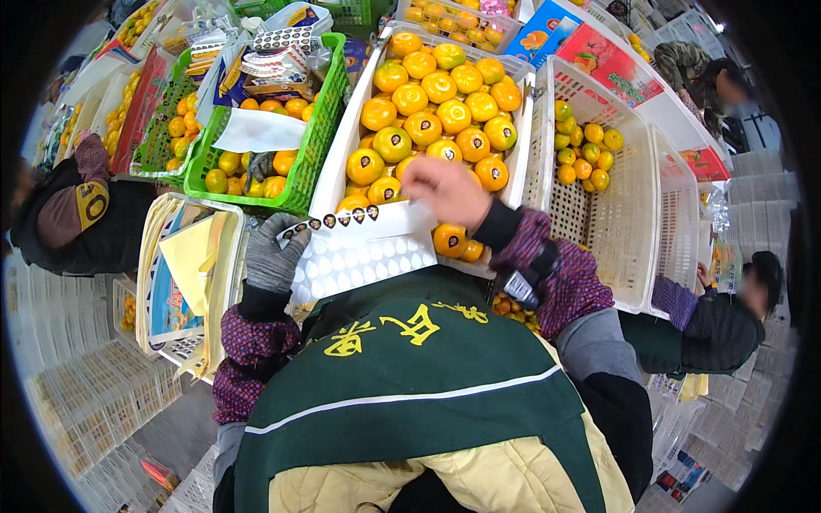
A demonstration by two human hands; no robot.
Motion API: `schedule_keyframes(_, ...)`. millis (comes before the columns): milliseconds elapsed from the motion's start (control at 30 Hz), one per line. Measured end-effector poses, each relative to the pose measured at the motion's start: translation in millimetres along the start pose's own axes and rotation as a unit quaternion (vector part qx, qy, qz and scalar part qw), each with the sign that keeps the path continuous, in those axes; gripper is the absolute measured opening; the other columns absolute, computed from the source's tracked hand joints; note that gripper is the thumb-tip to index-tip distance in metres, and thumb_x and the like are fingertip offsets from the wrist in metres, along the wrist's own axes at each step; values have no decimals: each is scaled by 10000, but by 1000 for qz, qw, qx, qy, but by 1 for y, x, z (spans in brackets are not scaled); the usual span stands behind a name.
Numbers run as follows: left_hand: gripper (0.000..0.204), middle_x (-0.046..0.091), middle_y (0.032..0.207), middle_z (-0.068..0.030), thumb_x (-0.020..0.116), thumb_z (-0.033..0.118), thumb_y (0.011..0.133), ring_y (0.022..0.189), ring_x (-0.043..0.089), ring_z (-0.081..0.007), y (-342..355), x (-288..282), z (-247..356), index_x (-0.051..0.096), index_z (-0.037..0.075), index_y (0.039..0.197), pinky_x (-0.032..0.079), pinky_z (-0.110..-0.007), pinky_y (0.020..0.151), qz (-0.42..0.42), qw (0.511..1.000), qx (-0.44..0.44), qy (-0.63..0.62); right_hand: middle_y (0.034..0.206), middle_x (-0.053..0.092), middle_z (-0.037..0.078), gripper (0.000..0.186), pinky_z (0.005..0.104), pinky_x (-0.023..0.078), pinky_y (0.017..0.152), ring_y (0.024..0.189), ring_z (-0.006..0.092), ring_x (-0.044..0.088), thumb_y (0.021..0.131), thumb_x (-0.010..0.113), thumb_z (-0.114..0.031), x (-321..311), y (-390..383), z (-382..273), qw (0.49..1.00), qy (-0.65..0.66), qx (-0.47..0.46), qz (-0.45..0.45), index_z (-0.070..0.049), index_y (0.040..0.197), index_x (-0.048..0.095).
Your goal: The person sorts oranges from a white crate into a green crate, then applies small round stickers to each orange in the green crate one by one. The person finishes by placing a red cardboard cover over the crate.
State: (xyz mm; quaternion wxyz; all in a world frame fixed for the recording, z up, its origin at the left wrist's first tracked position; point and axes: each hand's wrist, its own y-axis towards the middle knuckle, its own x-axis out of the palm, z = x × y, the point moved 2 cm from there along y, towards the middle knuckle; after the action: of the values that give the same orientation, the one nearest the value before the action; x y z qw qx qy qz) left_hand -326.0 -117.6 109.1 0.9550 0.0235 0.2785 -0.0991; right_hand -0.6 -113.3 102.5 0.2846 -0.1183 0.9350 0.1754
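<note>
My left hand (274, 255), in a grey knit glove, grips the left end of a white sticker sheet (366, 263). A row of small dark round stickers remains along its upper strip, and pale blank spots cover the lower part. My bare right hand (451, 190) hovers over the sheet's right end with fingers drawn together; whatever they pinch is too small to make out. Beneath it, a white crate (523, 162) is filled with orange mandarins (422, 128), many bearing a dark round sticker. One stickered mandarin (449, 240) sits just below my right wrist.
On the left, a green crate (301, 175) holds mandarins, paper and sticker packs. A bin of yellow paper and cards (186, 256) stands nearer. To the right, a white perforated crate (624, 231) holds some smaller mandarins (590, 154). Other people work at both sides.
</note>
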Motion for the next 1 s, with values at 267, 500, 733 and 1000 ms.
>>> schedule_keyframes(267, 123, 658, 856, -24, 708, 62, 883, 792, 595, -102, -25, 5, 11, 664, 29, 993, 489, -260, 719, 44, 997, -56, -11, 961, 717, 185, 245, 472, 540, 794, 916, 375, 685, 850, 693, -239, -85, 71, 166, 927, -283, 244, 13, -43, 996, 677)
schedule_keyframes(500, 147, 653, 834, -30, 722, 77, 854, 775, 587, -104, -40, -4, 12, 664, 17, 975, 491, -277, 723, 84, 991, -106, 18, 911, 702, 191, 362, 438, 554, 741, 857, 325, 705, 862, 717, -253, -96, 92, 170, 915, -317, 248, 29, -44, 1116, 567)
schedule_keyframes(733, 170, 694, 836, -75, 737, 152, 866, 791, 650, -163, -15, 7, 15, 686, 27, 968, 515, -316, 745, 75, 995, -69, -5, 877, 677, 138, 302, 390, 537, 739, 844, 282, 681, 874, 703, -170, -89, 142, 219, 969, -133, 202, 52, -47, 1107, 554)
schedule_keyframes(1000, 211, 692, 842, -94, 743, 213, 860, 788, 659, -206, 15, 8, 34, 678, 53, 982, 519, -337, 743, 83, 995, -24, 52, 1130, 668, 168, 421, 460, 534, 863, 1052, 362, 653, 829, 760, -226, -98, 141, 145, 916, -344, 188, 84, -70, 1157, 547)
